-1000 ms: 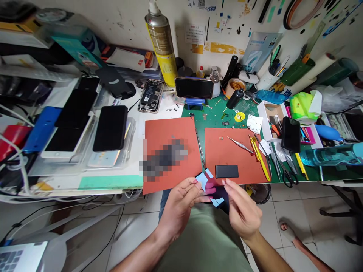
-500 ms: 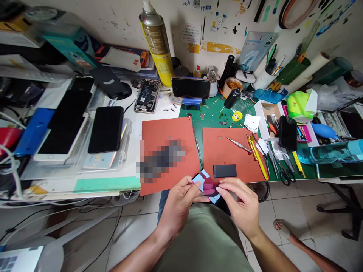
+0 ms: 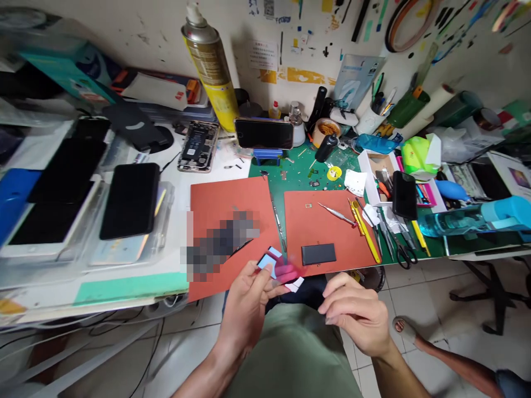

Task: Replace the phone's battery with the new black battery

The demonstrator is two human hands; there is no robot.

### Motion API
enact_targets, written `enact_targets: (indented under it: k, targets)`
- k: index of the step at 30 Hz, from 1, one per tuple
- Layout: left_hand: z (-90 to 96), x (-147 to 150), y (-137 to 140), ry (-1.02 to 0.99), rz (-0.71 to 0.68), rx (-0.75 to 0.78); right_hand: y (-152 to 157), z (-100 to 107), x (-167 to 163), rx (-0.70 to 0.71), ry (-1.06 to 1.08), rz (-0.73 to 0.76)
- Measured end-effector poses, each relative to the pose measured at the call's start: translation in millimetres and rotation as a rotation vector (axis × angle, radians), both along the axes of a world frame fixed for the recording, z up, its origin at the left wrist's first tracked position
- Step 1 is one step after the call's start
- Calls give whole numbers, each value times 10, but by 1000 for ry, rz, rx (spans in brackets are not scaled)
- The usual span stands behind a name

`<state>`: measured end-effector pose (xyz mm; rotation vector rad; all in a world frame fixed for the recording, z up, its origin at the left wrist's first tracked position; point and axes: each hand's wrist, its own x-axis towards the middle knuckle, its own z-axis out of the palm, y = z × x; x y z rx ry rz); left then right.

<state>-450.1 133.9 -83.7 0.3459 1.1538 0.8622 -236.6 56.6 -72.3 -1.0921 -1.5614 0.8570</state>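
A mosaic of grey squares (image 3: 219, 246) conceals whatever lies on the left orange mat (image 3: 232, 190). The left hand (image 3: 249, 287) covers part of a blue-tabbed film (image 3: 265, 263), its pink middle blurred. Whether the right hand (image 3: 354, 312) pinches anything is unclear. The wall notice's (image 3: 263, 54) print is too small to read. Another person's leg (image 3: 460, 359) runs off the right edge.

No words legible; right of the spray can (image 3: 211, 69), the wall (image 3: 232, 19) bears a QR code (image 3: 269, 8), blue lettering (image 3: 283, 20) and a printed notice (image 3: 263, 54)
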Motion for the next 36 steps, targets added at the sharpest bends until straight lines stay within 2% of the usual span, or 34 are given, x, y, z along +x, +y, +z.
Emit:
enact_targets:
  k: [2, 3, 5, 7, 12, 15, 17, 18, 21, 22, 24, 31, 36]
  targets:
    - [-12, 4, 10, 1, 35, -5, -66, 4, 85, -81, 67, -109]
    - [-14, 6, 15, 2, 45, -14, -85, -9, 145, -148, 62, -224]
    - [-8, 11, 21, 2, 53, -32, -78, -75, 291, -290, -51, -523]
    - [5, 19, 18, -5, 50, -37, -15, -186, 443, -366, -223, -762]
    - [-5, 40, -32, -47, -29, -8, 209, -454, 584, -281, -457, -930]
    - [-33, 34, -58, -45, -76, 27, 239, -436, 450, -172, -598, -1007]
    - [-40, 21, -63, -42, -134, 44, 213, -343, 324, -57, -629, -903]
    - [-39, 13, -62, -40, -171, 48, 198, -286, 266, -1, -619, -771]
    - [-33, -14, -50, -41, -302, 53, 192, -141, 155, 153, -560, -216]
    - [-33, -23, -44, -44, -338, 58, 206, -110, 143, 206, -570, -79]
    - [-38, -40, -30, -42, -395, 65, 251, -69, 147, 297, -616, 71]
    - [-6, -79, 16, -93, -469, 98, 362, 95, 156, 446, -785, 170]
    - [42, -93, 16, -115, -529, 43, 351, 119, 83, 409, -819, 183]
